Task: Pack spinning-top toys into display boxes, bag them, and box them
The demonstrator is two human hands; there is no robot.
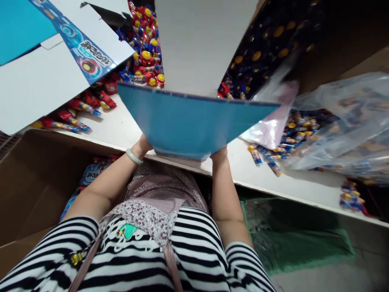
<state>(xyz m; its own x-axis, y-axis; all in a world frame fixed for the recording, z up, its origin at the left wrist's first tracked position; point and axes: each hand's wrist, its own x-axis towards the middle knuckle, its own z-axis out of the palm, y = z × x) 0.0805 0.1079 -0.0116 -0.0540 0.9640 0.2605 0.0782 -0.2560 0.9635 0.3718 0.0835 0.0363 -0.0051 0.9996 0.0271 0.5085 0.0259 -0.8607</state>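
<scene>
- My left hand (142, 146) and right hand (219, 155) hold up a flat blue cardboard box (188, 121); fingers hidden, grip unclear.
- Apparently kept clear of the red-and-yellow toy packets (146, 61) on the white worktop (118, 123).

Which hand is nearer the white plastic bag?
The right hand is nearer, just left of the bag; the left hand is farther, across the blue carton.

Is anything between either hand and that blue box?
Nothing visible: the left hand and right hand sit directly against the near edge of the blue cardboard box, their fingers hidden behind it.
</scene>
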